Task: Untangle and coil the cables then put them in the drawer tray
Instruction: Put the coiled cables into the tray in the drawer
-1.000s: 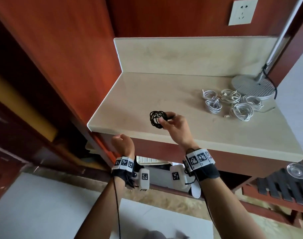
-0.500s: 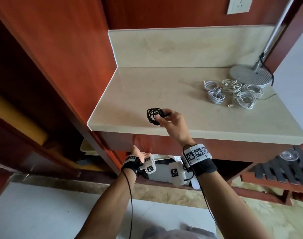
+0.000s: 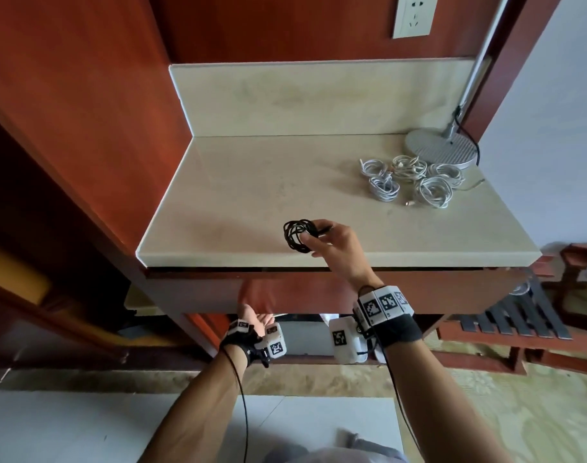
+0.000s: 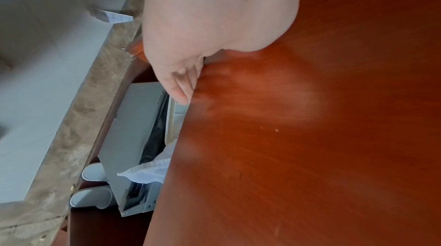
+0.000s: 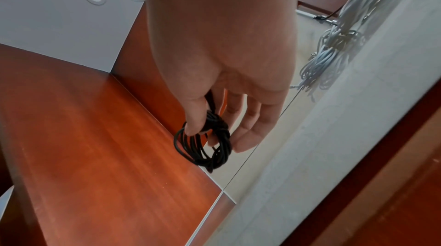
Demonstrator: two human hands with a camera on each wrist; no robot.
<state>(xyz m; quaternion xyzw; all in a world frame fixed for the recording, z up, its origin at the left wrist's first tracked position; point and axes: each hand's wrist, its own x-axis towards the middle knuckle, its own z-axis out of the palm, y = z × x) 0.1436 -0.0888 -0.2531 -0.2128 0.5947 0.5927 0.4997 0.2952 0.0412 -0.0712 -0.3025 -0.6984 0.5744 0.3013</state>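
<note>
A small coil of black cable (image 3: 297, 235) (image 5: 205, 148) hangs just above the front edge of the beige stone countertop (image 3: 252, 195). My right hand (image 3: 319, 240) (image 5: 214, 136) pinches it between thumb and fingers. Several coiled white cables (image 3: 412, 180) (image 5: 334, 51) lie in a cluster at the back right of the countertop. Below the top is the red wooden drawer front (image 3: 319, 290) (image 4: 298, 136). My left hand (image 3: 253, 317) (image 4: 183, 87) is palm up at its lower edge, fingers hooked behind the panel and mostly hidden. The drawer's inside is not in view.
A round grey lamp base (image 3: 440, 148) stands at the back right corner, its cord trailing off. A wall socket (image 3: 414, 15) sits above. A grey box (image 4: 133, 136) lies under the drawer. A dark slatted rack (image 3: 512, 319) stands low on the right. A red wooden panel closes the left side.
My left hand dropped from the countertop's front edge to the underside of the drawer front and turned palm up. The right hand kept hold of the black coil in nearly the same place.
</note>
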